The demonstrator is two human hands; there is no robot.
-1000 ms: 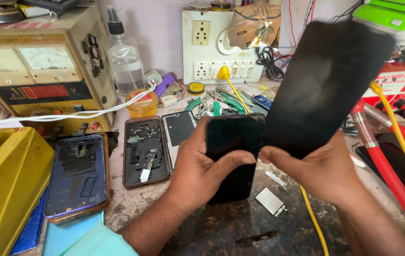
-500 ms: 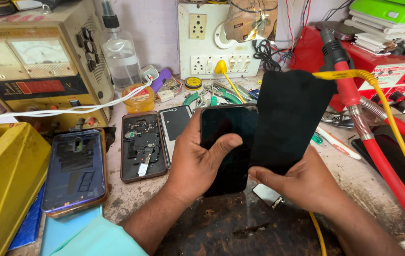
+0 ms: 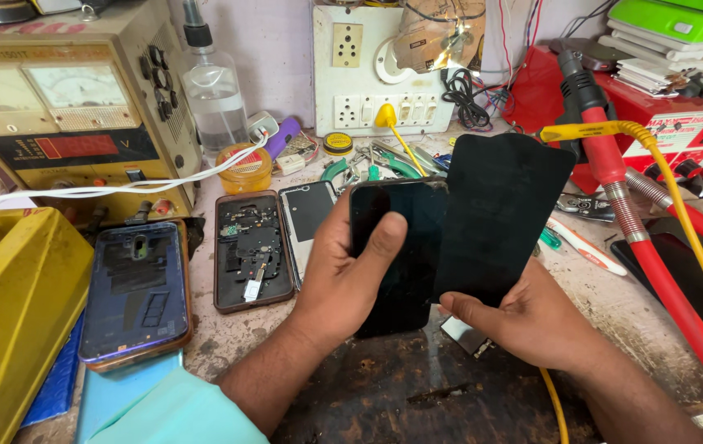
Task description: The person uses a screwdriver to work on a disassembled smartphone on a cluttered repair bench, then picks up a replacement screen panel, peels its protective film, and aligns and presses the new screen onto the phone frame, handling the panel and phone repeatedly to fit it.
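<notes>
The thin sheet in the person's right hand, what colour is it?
The thin sheet is plain matt black, with no pattern; the head view shows it clearly, pinched by the right hand.

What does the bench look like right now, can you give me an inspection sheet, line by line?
Surface: worn stone-like bench top with a dark mat in front.
Job's things: black phone in left hand; black sheet pinched by right hand, beside the phone.
Clutter: opened phone, blue back cover, clear bottle, tweezers and small tools.
Grippers: both hands gripping.
Cables: yellow lead, white cable, red hose.
Surroundings: power supply, socket board, red station.
</notes>
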